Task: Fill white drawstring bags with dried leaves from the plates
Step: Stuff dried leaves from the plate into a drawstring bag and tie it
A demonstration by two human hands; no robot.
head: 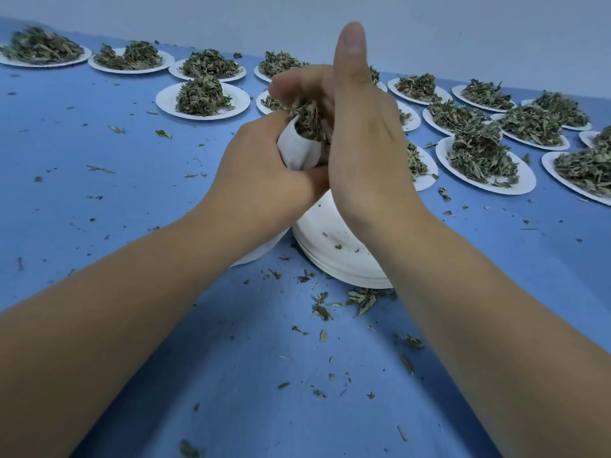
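Two hands meet over the middle of the blue tabletop [115, 200], lifted a little above it. L hand [261, 166] grips the white drawstring bag [297, 153] from the left side, its fingers wrapped round the lower part of the bag, so only the upper cloth and the open mouth show. Dried leaves [309, 122] stick out of the mouth as a green tuft. R hand [367, 150] stands on its edge just beside the bag, touching it; thumb [350, 51] straight up, and the fingers [294, 82] curled over the tuft from above. They are blurred, so how hard they press I cannot tell.

Directly under the hands is a stack of empty white plates [334, 246] w/ a few crumbs on top; one more white plate edge [261, 252] shows under the L wrist. Approx. two rows of filled plates [238, 100] run along the far side of the tabletop, from left to right, each w/ a heap of leaves. Loose leaf bits [362, 299] lie scattered over the tabletop, most near the stack. Behind is a pale wall [463, 28].
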